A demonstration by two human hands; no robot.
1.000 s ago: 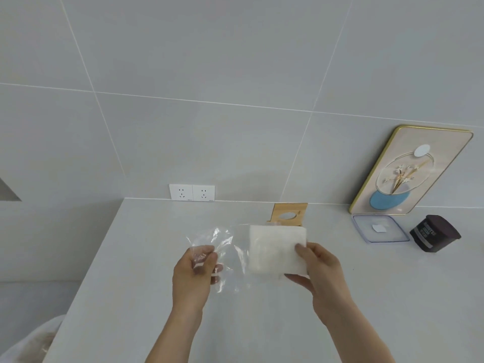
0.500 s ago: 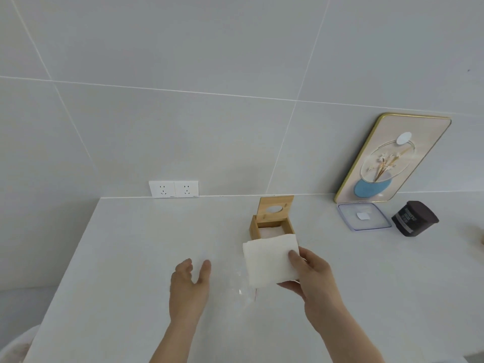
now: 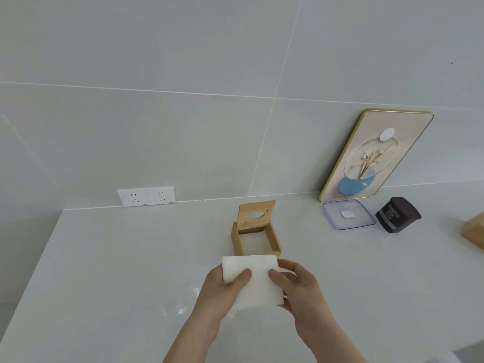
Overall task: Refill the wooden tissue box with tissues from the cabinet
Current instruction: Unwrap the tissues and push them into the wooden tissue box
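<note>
Before open wooden box point(image 3: 255, 231), tissue stack point(image 3: 252, 281) hides its front wall

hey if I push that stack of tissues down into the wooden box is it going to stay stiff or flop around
Probably soft. The tissue stack already dents slightly under the thumbs of the left hand and right hand, so it should squash and bend. It looks light. The wooden box, lid up, might slide on the smooth counter.
</note>
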